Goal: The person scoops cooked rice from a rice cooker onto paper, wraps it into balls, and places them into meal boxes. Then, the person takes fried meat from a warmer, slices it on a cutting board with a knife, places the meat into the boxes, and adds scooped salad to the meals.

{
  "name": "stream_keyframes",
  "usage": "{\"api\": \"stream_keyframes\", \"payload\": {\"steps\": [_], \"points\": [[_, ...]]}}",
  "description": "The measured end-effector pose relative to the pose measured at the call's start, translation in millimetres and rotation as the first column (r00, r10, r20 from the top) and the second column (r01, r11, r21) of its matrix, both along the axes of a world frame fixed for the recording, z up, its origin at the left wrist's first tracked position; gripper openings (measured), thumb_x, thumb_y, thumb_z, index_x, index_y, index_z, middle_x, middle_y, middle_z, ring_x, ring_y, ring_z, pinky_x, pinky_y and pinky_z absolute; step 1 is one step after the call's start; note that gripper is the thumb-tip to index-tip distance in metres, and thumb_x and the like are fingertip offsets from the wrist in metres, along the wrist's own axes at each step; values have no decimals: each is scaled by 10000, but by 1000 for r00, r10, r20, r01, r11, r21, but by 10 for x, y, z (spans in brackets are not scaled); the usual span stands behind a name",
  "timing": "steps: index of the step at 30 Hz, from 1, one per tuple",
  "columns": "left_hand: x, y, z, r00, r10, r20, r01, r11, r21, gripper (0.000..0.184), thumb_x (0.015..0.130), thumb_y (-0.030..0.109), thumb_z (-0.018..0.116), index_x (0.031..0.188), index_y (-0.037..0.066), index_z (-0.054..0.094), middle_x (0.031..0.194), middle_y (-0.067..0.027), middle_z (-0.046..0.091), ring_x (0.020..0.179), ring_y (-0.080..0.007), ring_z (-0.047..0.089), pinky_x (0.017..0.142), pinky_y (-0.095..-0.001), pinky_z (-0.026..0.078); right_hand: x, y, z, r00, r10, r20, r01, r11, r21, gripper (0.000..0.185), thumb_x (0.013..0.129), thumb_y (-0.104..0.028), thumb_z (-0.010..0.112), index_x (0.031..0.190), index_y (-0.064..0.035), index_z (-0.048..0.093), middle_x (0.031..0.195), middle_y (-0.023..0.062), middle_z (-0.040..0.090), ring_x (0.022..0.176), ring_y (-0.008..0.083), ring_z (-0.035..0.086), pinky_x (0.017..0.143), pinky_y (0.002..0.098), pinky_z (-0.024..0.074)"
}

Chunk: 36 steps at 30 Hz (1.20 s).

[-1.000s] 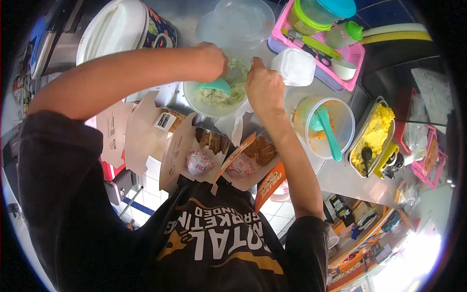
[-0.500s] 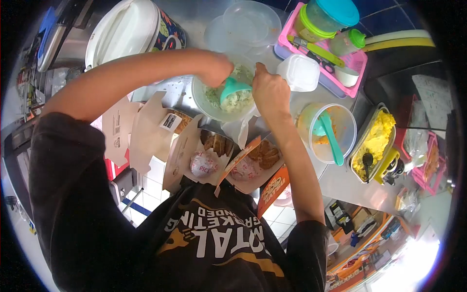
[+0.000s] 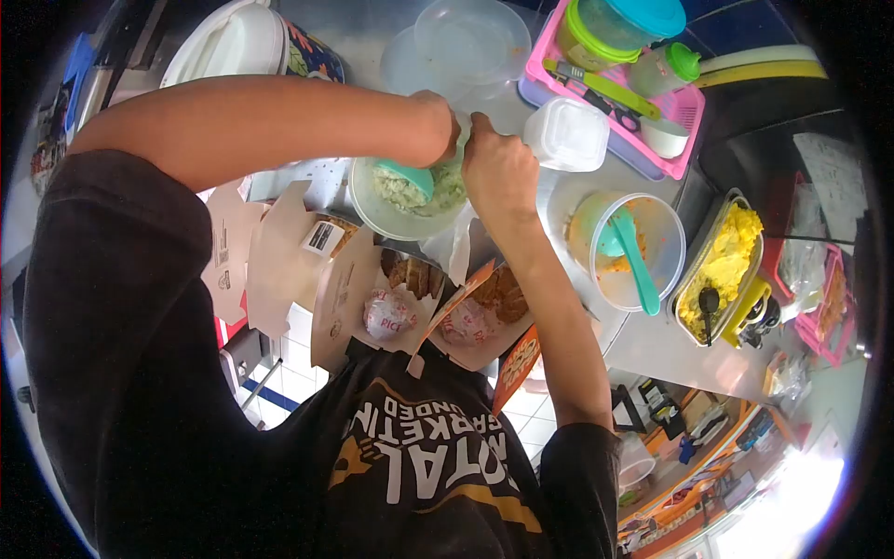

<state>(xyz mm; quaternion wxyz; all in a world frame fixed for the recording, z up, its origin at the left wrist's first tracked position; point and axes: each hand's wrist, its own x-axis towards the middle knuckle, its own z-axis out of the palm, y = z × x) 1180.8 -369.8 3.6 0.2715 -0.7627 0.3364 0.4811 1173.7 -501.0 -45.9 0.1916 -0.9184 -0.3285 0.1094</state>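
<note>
A translucent plastic tub [image 3: 399, 229] of pale green, chunky food [image 3: 400, 194] stands on the metal counter. My left hand [image 3: 436, 129] is closed over it, fingers mostly hidden, on a teal spoon [image 3: 410, 177] whose bowl lies in the food. Gripping the tub's right rim is my right hand [image 3: 501, 172]. Just below, two open cardboard boxes, a left box [image 3: 345, 312] and a right box [image 3: 480, 352], hold browned food pieces and paper-wrapped balls marked RICE. A second tub [image 3: 672, 247], smeared orange inside, holds another teal spoon [image 3: 635, 265].
A lidded white container [image 3: 223, 42] stands back left. Clear lids [image 3: 470, 42] lie behind the tub. A white square container [image 3: 566, 135] and a pink basket [image 3: 684, 140] of containers and tools are back right. A tray of yellow food [image 3: 731, 252] with a black spoon sits right.
The teal spoon has swung to the left side of the tub. My left hand has moved slightly right and up, its wrist turned. My right hand keeps the rim.
</note>
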Motion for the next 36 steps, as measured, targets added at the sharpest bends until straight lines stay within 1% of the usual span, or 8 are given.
{"api": "stream_keyframes", "payload": {"steps": [6, 11, 15, 18, 20, 23, 29, 36], "points": [[39, 283, -318, 959, 177, -224, -186, 982, -19, 248, 881, 203, 644, 1041, 32, 727, 929, -146, 733, 885, -300, 719, 669, -468, 587, -14, 8, -60, 998, -64, -9, 65, 996, 65, 215, 909, -141, 582, 1103, -73, 643, 749, 229, 697, 707, 422, 704, 636, 503, 569], [-323, 736, 190, 434, 864, -256, -901, 421, -109, 378, 936, 276, 608, 1143, -33, 673, 829, -186, 695, 735, -329, 690, 688, -453, 550, 121, -130, 34, 998, 23, 53, -27, 997, 76, 167, 907, -160, 595, 1027, -49, 634, 733, 217, 700, 669, 389, 710, 600, 479, 570], [-879, 1240, 253, 382, 896, -227, -899, 304, -314, 395, 958, 294, 599, 1175, -30, 661, 789, -184, 675, 686, -346, 665, 650, -458, 534, -21, -394, 365, 997, 76, -3, -73, 977, 200, 188, 907, -180, 633, 1021, -31, 633, 799, 201, 691, 723, 386, 698, 638, 472, 567], [-1280, 1499, 69, 619, 782, 65, -279, 297, -913, 362, 991, 305, 587, 1149, -7, 680, 718, -112, 632, 586, -250, 615, 524, -396, 480, -73, -609, 427, 976, 209, 56, -216, 948, 235, 212, 875, -152, 661, 1042, -23, 641, 912, 177, 680, 868, 360, 679, 744, 453, 565], [-1451, 1285, 510, -74, 913, -400, -864, -259, -432, 343, 1013, 311, 584, 1172, 21, 678, 669, -18, 553, 513, -115, 512, 463, -300, 401, -71, -690, 401, 936, 319, 150, -346, 911, 225, 230, 854, -132, 676, 1054, -23, 649, 970, 161, 671, 949, 340, 661, 805, 440, 561], [-1818, 924, 678, -233, 741, -629, -709, -573, -412, 324, 1029, 308, 573, 1205, 51, 660, 664, 49, 484, 484, -22, 405, 423, -218, 307, 29, -733, 252, 914, 399, 78, -406, 903, 138, 185, 830, -87, 660, 1001, -23, 691, 1038, 128, 661, 1044, 314, 622, 870, 420, 542], [-2168, 101, 676, -431, 554, -713, -580, -775, -251, 295, 1034, 283, 566, 1206, 60, 655, 618, 65, 439, 455, -28, 366, 387, -234, 289, 266, -911, -17, 781, 625, -6, -605, 753, -258, 146, 829, -45, 605, 852, -54, 748, 918, 117, 703, 1000, 333, 658, 843, 415, 567], [-2180, -419, 203, -492, 491, -719, -573, -804, -158, 358, 1040, 298, 549, 1279, 37, 603, 645, 29, 478, 418, -58, 389, 364, -250, 294, 141, -978, -160, 964, 84, -253, -154, 950, -271, 275, 880, -246, 677, 968, 13, 705, 1045, 220, 711, 1044, 406, 673, 838, 484, 567]]}}
